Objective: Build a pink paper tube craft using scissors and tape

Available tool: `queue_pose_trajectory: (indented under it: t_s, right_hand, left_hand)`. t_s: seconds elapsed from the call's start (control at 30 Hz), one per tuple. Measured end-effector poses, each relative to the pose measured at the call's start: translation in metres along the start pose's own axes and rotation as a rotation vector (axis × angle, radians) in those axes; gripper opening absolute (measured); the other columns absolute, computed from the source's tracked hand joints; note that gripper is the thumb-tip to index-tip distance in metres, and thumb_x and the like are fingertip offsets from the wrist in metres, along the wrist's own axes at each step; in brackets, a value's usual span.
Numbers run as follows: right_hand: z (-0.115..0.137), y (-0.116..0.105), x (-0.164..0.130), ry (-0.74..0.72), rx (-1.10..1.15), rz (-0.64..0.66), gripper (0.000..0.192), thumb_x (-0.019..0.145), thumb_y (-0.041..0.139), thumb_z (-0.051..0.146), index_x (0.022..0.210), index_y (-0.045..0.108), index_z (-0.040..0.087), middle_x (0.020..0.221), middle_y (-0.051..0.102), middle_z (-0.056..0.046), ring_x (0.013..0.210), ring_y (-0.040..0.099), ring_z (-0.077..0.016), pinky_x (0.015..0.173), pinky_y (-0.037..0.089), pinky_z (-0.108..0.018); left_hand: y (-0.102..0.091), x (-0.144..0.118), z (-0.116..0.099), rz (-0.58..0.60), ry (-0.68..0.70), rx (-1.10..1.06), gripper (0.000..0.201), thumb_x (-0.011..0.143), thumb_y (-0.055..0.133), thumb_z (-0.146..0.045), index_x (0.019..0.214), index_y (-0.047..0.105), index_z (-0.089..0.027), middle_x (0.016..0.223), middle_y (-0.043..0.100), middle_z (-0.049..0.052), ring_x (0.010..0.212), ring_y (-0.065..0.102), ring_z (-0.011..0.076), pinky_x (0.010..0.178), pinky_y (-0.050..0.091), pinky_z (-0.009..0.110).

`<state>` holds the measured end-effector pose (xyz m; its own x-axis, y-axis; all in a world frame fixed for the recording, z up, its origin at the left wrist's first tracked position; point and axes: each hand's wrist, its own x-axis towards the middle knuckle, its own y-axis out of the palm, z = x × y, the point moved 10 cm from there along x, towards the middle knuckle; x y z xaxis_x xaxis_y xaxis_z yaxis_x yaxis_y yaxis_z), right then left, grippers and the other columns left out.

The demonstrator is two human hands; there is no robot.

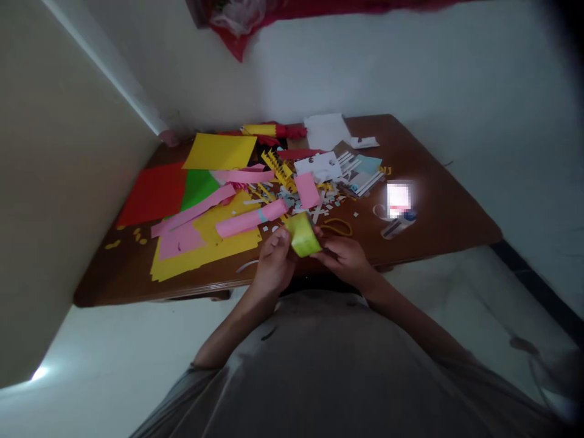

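Observation:
Close to the table's front edge, my left hand (275,263) pinches the left side of a yellow-green piece of paper (303,236), which looks bent into a short tube or box shape. My right hand (345,258) grips the same piece from the right, with fingers behind and below it. Slight blur hides its exact folds. Beyond it lie a pink paper roll (250,219) with a light-blue band and a small pink paper piece (308,190). Just past my right hand lies a yellow paper loop (338,227).
Yellow (221,152), red (152,191) and green sheets cover the brown table's (433,176) left part. White sheets (326,129) lie at the back. Paper scraps (283,198) litter the middle. At right are a blue-capped tube (398,225) and a bright pixelated patch. A wall borders the back.

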<state>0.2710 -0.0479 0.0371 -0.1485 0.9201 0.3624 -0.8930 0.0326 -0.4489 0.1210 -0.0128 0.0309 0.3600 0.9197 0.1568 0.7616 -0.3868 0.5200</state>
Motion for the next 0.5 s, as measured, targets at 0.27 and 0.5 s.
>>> queue_pose_trajectory:
  t_s: [0.27,0.5]
  right_hand:
    - [0.000,0.002,-0.011,0.285,0.485,-0.090,0.066,0.111,0.063,0.082,0.075,0.068,0.027,0.058,0.070,0.000,0.050,0.062,-0.0175,0.054,0.052,-0.031]
    - [0.022,-0.005,-0.009,0.159,0.310,-0.114,0.036,0.109,0.076,0.064,0.105,0.077,0.028,0.077,0.074,-0.001,0.063,0.068,-0.0207,0.062,0.061,-0.036]
  left_hand:
    - [0.009,-0.010,-0.037,0.146,0.259,0.735,0.022,0.105,0.088,-0.041,0.120,0.093,-0.027,0.127,0.091,0.011,0.130,0.084,0.0324,0.124,0.060,0.051]
    - [0.006,-0.019,-0.030,0.099,0.170,0.610,0.036,0.110,0.080,-0.051,0.127,0.091,-0.021,0.114,0.092,0.010,0.102,0.085,0.0261,0.096,0.067,0.037]
